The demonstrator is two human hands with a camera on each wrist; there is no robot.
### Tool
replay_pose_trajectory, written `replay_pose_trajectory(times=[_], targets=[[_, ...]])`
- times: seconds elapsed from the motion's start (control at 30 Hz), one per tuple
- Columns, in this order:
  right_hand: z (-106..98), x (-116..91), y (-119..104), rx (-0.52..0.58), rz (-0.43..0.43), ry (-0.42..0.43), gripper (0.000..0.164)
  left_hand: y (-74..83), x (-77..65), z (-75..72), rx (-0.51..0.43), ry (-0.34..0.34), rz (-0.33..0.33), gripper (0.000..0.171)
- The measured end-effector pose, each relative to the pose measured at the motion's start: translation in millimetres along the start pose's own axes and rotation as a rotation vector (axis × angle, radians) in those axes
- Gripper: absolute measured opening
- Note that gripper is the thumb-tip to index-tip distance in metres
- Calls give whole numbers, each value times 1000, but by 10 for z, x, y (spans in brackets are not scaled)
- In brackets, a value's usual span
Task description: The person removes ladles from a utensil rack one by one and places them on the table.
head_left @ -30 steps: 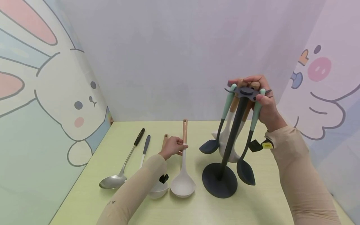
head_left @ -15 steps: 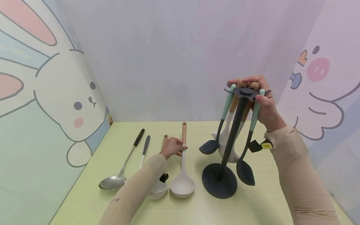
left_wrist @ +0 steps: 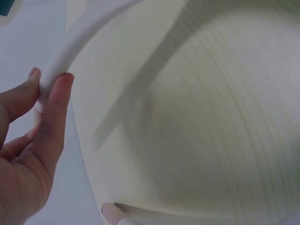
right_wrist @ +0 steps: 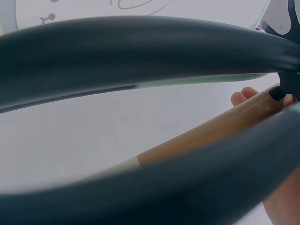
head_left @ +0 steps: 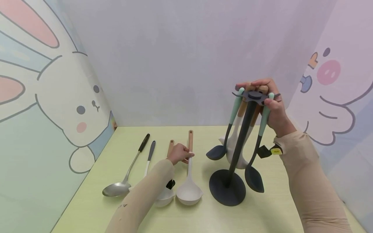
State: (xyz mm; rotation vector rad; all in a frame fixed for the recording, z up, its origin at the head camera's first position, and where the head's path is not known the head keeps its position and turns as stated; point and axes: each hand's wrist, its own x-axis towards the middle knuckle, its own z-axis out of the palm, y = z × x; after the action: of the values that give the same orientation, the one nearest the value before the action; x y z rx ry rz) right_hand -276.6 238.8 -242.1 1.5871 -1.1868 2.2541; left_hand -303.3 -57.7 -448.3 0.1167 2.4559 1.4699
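Note:
In the head view, my left hand (head_left: pixel 179 153) pinches the handle of a white ladle (head_left: pixel 189 193) with a wooden end, just below the wood. Its bowl is down by the table. The left wrist view has thumb and fingertips on the white handle (left_wrist: pixel 77 44), which is raised above its shadow. My right hand (head_left: pixel 276 111) grips the top of a black utensil stand (head_left: pixel 227 187). From its hooks hang two black ladles with mint handles (head_left: pixel 254 178) and white ladles with wooden handles (head_left: pixel 236 152). One wooden handle (right_wrist: pixel 206 129) crosses the right wrist view, my fingers behind its top.
Left of my left hand lie a steel ladle (head_left: pixel 117 189) with a black handle, a grey-handled white utensil (head_left: pixel 151 150), and another white ladle (head_left: pixel 164 198) with a wooden handle, partly behind my sleeve. A grey backdrop (head_left: pixel 175 64) rises at the table's back edge.
The wooden end of the white ladle has tipped down toward me, with my left hand lowering slightly along with it. My right hand and the stand have stayed in place.

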Motion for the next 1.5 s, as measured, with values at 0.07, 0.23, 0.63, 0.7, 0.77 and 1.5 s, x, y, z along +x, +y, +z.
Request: replay_pose_trajectory(times=[0.07,0.23,0.63,0.7,0.77,1.5], targets=[[3,0,-3,-8,-1,0,38,-9,6,0,9,-3,-9,13],[13,0,-12,-27,-2,8,39,-53,39,16,28,-18,-21,15],[17,2,-14,-28,1,2,39,-101,62,59,52,-27,-64,14],[17,3,-10,-25,2,1,39,-112,70,62,63,-27,-70,15],[18,1,-8,-27,4,1,39,-124,75,64,78,-25,-78,16],[64,10,-18,-53,10,17,39,-189,88,77,134,-40,-106,20]])
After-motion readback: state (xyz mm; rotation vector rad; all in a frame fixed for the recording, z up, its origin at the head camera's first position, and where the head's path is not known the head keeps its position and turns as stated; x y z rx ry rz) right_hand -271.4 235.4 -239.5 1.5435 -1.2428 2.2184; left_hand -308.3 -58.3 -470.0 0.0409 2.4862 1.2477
